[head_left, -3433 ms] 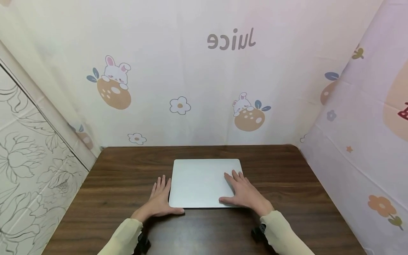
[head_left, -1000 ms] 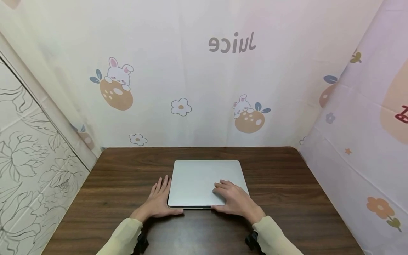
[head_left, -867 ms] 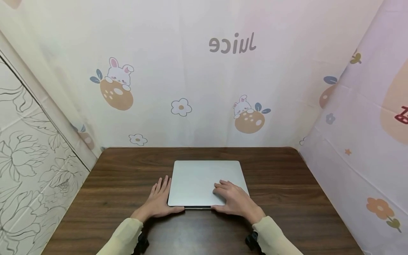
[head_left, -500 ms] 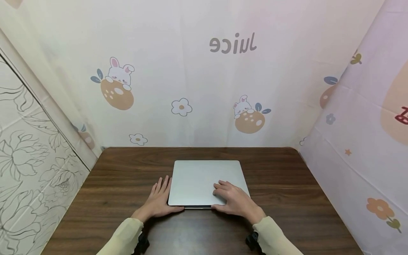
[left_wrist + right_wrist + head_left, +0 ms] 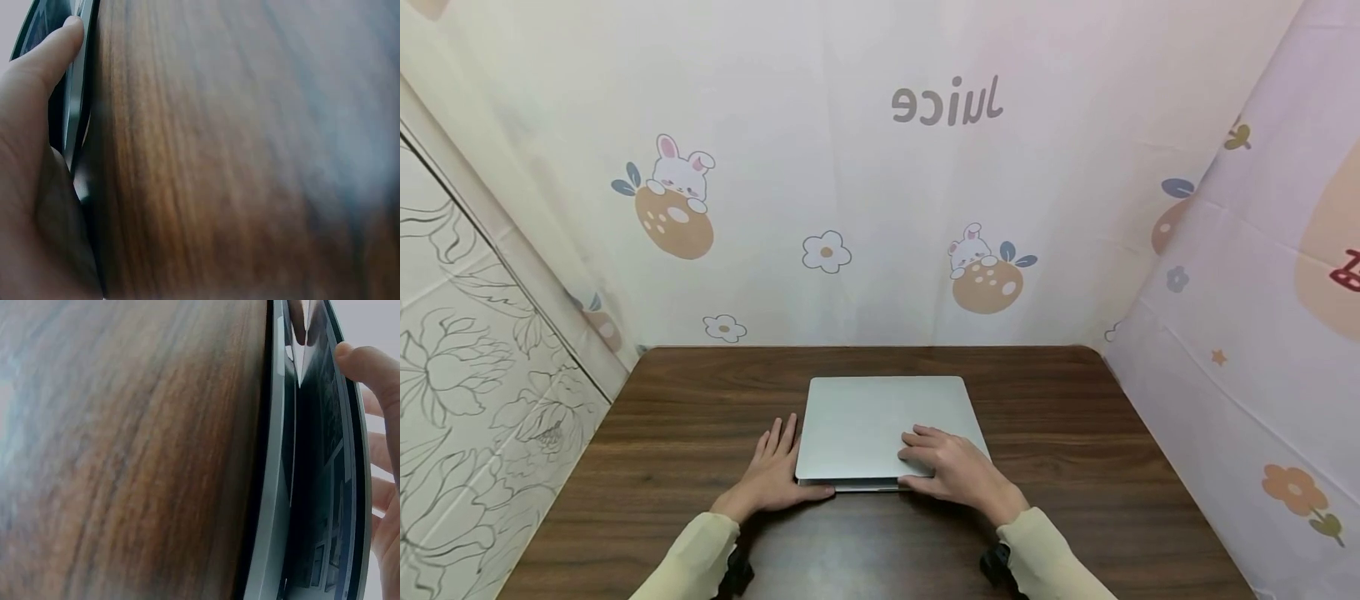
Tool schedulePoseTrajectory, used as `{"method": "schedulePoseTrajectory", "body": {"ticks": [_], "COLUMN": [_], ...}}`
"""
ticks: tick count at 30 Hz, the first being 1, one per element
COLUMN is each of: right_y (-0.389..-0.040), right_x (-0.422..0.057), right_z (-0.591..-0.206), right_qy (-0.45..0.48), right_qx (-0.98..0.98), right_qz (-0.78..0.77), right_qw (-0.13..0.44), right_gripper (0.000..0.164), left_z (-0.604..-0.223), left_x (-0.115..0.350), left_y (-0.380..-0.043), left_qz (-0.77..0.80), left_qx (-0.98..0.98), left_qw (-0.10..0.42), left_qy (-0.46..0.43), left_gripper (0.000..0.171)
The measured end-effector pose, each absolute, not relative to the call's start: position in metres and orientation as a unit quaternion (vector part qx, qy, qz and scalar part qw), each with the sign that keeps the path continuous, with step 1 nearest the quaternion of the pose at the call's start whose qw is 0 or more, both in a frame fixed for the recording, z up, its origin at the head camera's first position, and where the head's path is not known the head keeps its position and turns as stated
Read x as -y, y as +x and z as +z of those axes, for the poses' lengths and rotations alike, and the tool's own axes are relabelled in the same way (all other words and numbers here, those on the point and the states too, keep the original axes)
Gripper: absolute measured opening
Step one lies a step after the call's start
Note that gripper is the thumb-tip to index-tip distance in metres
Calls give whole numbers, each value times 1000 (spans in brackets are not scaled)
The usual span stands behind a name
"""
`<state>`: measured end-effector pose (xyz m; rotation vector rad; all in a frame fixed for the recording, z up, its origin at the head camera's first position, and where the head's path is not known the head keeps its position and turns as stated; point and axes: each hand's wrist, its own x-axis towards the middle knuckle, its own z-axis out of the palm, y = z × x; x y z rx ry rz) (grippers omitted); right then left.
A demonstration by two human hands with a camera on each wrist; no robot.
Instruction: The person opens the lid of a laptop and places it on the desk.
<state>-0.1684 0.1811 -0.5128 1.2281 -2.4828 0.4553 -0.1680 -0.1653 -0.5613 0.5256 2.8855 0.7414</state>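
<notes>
A silver laptop (image 5: 865,425) lies on the wooden table, its lid raised slightly at the near edge. My left hand (image 5: 771,475) braces its left side with straight fingers, the thumb along the front edge. In the left wrist view that thumb (image 5: 53,50) presses against the base's front edge. My right hand (image 5: 955,471) holds the lid near its front right, thumb at the lid's front edge and the other fingers on top. The right wrist view shows a narrow gap between the laptop base (image 5: 273,462) and the dark screen (image 5: 325,444).
The brown wooden table (image 5: 700,375) extends on all sides of the laptop. Behind it hangs a pale curtain (image 5: 880,183) printed with rabbits and flowers, and more printed cloth closes off both sides. Black straps with cameras sit at both wrists.
My right hand moved from the laptop's right side to its front edge, thumb now at the lid. The near edge of the lid has risen a little. My left hand has stayed nearly still.
</notes>
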Motion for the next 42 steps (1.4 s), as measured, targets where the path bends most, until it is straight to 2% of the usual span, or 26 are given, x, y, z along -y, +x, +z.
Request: {"method": "schedulePoseTrajectory", "body": {"ticks": [11, 18, 25, 33, 42], "right_y": [-175, -174, -176, -176, -180], "right_x": [-181, -180, -179, -179, -180], "right_z": [-509, -508, -507, -504, -501], "right_qy": [453, 443, 452, 474, 476], "right_qx": [844, 844, 833, 810, 804], "right_qz": [165, 178, 177, 172, 166], "right_qw": [235, 245, 266, 299, 314], "right_gripper": [30, 28, 28, 22, 22], "left_z": [-573, -560, -559, -559, -561], "left_x": [167, 166, 166, 161, 161], "left_y": [-174, -170, -168, -167, -169], "left_qz": [231, 250, 259, 222, 225], "left_qx": [-958, -952, -949, -960, -960], "left_qw": [59, 74, 53, 78, 76], "left_qy": [161, 163, 173, 153, 149], "left_gripper": [131, 130, 128, 126, 132]}}
